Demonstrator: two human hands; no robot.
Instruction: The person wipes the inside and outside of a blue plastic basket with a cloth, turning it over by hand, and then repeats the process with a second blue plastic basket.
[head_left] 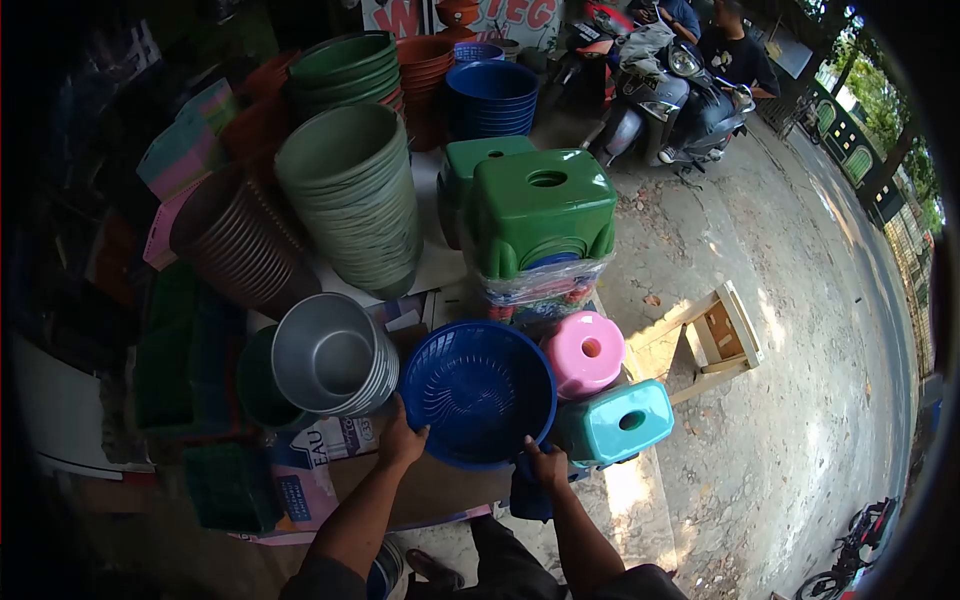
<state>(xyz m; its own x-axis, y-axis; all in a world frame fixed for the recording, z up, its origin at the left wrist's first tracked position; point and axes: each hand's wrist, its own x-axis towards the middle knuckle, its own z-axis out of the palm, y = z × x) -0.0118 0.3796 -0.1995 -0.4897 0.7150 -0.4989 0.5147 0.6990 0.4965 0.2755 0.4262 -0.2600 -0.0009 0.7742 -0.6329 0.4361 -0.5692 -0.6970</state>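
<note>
From here I'm seeing the left hand (pixel 404 437) and right hand (pixel 546 463) both pinching the near rim of the blue basin (pixel 480 392), probably spacing their grips to balance it ahead of them; grey buckets (pixel 336 356) are sitting just beyond the left hand.

Sunlight dapples the pavement (pixel 790 400); warped edges darken.

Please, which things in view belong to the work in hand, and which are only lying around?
In use:
- blue basin
- left hand and right hand, at its rim

Apparently only standing around:
- silver buckets
- pink stool
- turquoise stool
- large green stool
</note>
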